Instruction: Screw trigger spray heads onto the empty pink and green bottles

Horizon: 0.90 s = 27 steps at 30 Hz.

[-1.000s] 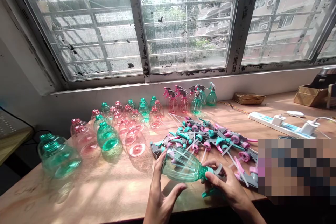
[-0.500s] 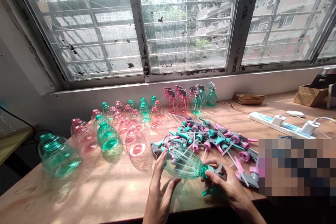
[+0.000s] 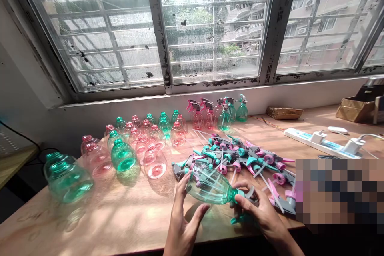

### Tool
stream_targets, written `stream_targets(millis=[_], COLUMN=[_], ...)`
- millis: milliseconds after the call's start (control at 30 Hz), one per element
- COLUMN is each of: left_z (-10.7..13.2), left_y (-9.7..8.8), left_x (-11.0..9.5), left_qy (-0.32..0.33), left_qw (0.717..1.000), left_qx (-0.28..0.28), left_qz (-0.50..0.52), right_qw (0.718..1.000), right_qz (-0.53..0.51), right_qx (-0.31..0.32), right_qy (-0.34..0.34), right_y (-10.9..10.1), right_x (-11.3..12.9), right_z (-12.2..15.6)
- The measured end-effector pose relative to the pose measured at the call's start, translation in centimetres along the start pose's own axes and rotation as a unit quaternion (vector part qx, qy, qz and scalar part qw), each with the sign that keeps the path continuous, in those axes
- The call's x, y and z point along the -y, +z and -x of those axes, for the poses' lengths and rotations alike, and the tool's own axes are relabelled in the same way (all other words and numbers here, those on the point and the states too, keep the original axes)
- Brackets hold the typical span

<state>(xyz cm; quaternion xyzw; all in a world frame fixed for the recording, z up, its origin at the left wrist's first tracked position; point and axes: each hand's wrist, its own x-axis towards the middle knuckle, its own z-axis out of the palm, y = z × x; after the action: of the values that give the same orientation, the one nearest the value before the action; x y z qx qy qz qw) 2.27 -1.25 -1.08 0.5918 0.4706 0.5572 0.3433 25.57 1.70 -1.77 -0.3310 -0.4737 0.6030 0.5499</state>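
Note:
A clear green plastic bottle (image 3: 210, 187) lies tilted on its side above the near table edge, its base toward the left. My left hand (image 3: 183, 224) cups the bottle's body, fingers and thumb wrapped round it. At the bottle's neck sits a grey and teal spray trigger head (image 3: 244, 204), and my right hand (image 3: 262, 213) grips that head. Behind the bottle lies a pile of loose pink and teal spray heads (image 3: 240, 158) with thin tubes.
Several open pink and green bottles (image 3: 138, 144) stand at the left on the wooden table (image 3: 120, 216). A few bottles with spray heads fitted (image 3: 216, 114) stand by the window wall. A white power strip (image 3: 324, 142) and cardboard boxes (image 3: 355, 108) lie at the right.
The bottle has turned slightly in my hands and its base has lifted a little. My left thumb has shifted along the bottle's underside. Everything else stays put.

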Motion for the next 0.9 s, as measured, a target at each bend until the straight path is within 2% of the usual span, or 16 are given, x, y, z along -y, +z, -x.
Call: stream_targets(millis=[167,367,600,900], left_z=[-0.3,-0.4,-0.1,-0.2], left_y=[-0.1,0.2,-0.1,0.1], left_x=[0.9,0.9,0.5,-0.3], left_qy=[0.007,0.022,0.023,-0.002], left_qw=[1.000,0.998,0.999,0.999], left_qx=[-0.013,-0.050,-0.022,-0.026], left_qz=[0.013,0.004,-0.021,0.021], right_qw=[1.000,1.000,1.000,1.000], right_qz=[0.000,-0.018,0.003,0.002], right_qx=[-0.002,0.001,-0.009,0.003], right_qy=[0.004,0.001,0.012,0.010], right_y=[0.0,0.1,0.2,0.0], right_x=[0.0,0.1,0.3,0.1], right_z=[0.0,0.0,0.2,0.2])
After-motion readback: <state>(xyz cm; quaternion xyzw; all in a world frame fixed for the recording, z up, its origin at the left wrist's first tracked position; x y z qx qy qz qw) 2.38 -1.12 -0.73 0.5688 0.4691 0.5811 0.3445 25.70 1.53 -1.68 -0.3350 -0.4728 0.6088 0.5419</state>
